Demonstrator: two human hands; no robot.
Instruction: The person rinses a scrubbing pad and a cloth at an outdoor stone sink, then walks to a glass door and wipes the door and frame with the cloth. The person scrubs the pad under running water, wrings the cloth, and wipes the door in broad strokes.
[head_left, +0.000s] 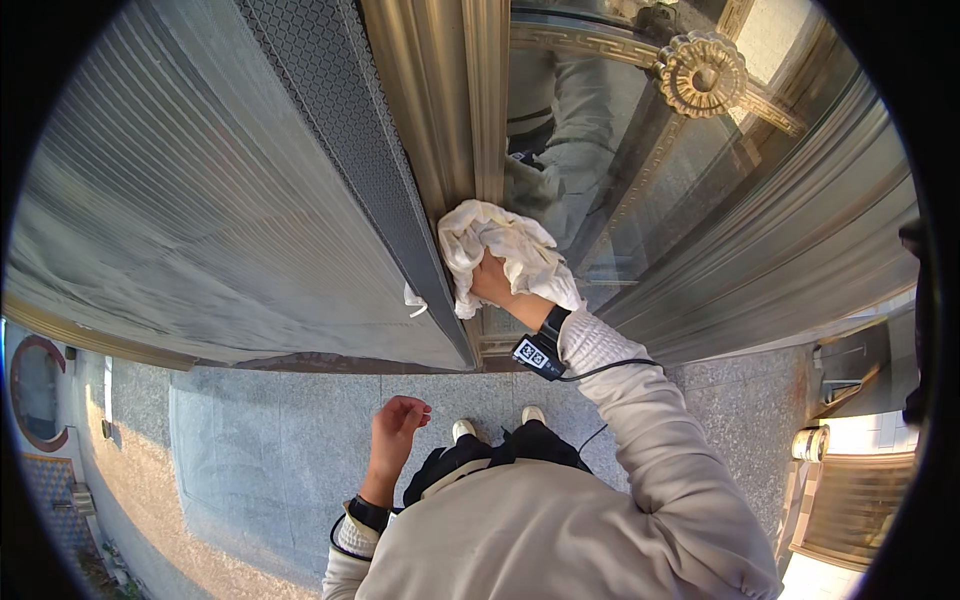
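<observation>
My right hand (495, 279) grips a crumpled white cloth (517, 236). The cloth is pressed against the bronze-coloured door frame (487, 112), beside the lower part of the glass panel (637, 180). Folds of fabric hide most of my right fingers. My left hand (394, 431) hangs low in front of my body, away from the door, its fingers loosely curled together and nothing visible in it. A gold rosette ornament (703, 75) with patterned bars decorates the glass, which reflects a sleeve and the cloth.
A ribbed mesh door curtain (202, 202) with a dark patterned border (337, 112) hangs at left, close to the cloth. A white strip (414, 300) sticks out from its border. Grey stone paving (300, 427) lies underfoot. A round container (811, 444) stands at right.
</observation>
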